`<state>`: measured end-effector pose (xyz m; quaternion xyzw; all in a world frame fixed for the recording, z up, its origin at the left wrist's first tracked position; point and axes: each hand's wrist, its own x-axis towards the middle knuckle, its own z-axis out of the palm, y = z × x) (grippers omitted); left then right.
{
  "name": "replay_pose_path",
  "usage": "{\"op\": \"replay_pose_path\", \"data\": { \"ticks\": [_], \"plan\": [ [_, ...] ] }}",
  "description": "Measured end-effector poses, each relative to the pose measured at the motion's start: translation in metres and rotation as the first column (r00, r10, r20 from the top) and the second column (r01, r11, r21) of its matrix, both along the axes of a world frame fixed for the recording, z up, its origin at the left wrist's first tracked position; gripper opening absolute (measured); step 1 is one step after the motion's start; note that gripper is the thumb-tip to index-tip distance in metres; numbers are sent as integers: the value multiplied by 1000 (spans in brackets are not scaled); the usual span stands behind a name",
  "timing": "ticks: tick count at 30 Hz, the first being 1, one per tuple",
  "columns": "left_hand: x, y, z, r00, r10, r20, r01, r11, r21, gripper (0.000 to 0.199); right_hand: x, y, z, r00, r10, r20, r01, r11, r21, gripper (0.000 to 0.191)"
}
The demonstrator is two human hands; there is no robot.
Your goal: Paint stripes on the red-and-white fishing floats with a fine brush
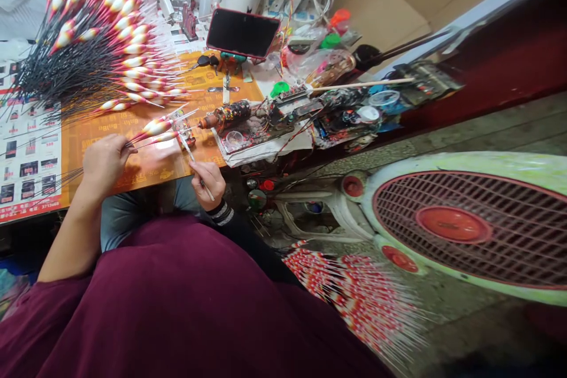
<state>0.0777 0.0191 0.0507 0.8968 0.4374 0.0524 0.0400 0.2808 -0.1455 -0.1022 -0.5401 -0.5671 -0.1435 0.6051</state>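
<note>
Fishing floats [157,127] left of centre: white-yellow bodies, red ends. Float bundle [124,23], upper left: same scheme, black stems. Mat [73,144], mid-left: orange, printed. Right-side fan [473,227]: pale green rim, red hub. Shirt [177,295], bottom: maroon.

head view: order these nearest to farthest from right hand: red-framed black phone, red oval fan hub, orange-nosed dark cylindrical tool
1. Orange-nosed dark cylindrical tool, just ahead of the right hand
2. Red-framed black phone, farther ahead
3. Red oval fan hub, far right
</note>
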Motion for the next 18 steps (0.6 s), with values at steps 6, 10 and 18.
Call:
{"op": "replay_pose_path", "data": {
  "ticks": [6,10,18],
  "plan": [
    [2,0,-1,1000,4,12,-4,1000,11,20,0,-1,-6,1000,18,-24,-18,999,-27,44],
    [0,0,-1,1000,3,21,-3,1000,-11,20,1,-2,-13,999,19,-39,-23,994,-108,40],
    [-2,0,-1,999,11,41,-9,999,-39,23,1,-3,-11,1000,6,-26,-9,995,-104,41]
  ]
}}
